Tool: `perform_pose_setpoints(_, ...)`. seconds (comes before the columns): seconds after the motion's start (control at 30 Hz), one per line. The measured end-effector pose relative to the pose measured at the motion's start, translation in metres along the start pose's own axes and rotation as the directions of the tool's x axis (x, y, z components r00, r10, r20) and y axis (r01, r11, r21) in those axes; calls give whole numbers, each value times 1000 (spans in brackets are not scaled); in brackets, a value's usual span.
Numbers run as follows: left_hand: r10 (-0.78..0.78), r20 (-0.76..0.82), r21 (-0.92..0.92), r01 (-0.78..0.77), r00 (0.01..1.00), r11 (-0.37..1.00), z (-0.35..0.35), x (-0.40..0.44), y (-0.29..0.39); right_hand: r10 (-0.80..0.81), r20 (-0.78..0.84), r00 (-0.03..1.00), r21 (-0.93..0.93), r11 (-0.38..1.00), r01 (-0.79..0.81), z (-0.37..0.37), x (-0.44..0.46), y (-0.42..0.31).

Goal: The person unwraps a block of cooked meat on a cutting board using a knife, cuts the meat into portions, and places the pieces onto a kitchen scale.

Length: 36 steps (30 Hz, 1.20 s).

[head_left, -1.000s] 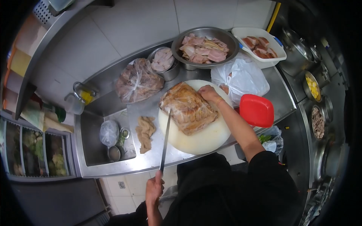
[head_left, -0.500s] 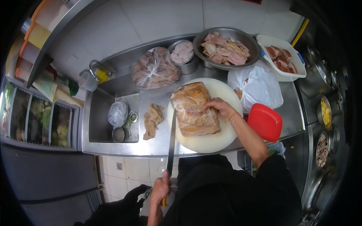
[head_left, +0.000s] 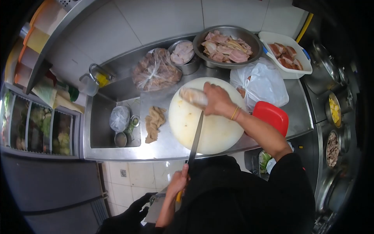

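My left hand (head_left: 179,180), low in the view, is closed round the yellow handle of a long knife (head_left: 197,134). The blade points up across the round white cutting board (head_left: 187,132), its tip just below my right hand (head_left: 216,100). With its fingers wrapped round one end, my right hand grips the brown and pale piece of meat (head_left: 191,96) over the upper part of the board. The meat looks narrow and is slightly blurred; my hand hides its right end. Whether it touches the board I cannot tell.
Behind the board stand a steel bowl of sliced meat (head_left: 228,55), a bagged meat bundle (head_left: 154,72) and a white bag (head_left: 265,84). A red container (head_left: 271,118) is at the right, a brown cloth (head_left: 155,123) at the left beside the sink (head_left: 101,132).
The broad meat block that lay flat on the board now shows only as a narrow shape in my right hand. The knife has shifted right and slants more.
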<state>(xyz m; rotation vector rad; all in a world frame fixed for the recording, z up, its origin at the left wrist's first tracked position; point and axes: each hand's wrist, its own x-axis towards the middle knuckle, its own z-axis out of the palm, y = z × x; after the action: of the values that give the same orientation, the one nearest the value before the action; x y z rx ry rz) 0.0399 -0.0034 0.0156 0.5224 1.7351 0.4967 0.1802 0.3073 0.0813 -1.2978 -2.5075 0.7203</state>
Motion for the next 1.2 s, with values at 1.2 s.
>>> perform_pose_setpoints(1.2, -105, -80, -252, 82, 991, 964, -36, -82, -66, 150, -330, 932, 416, 909, 1, 35, 63, 142)
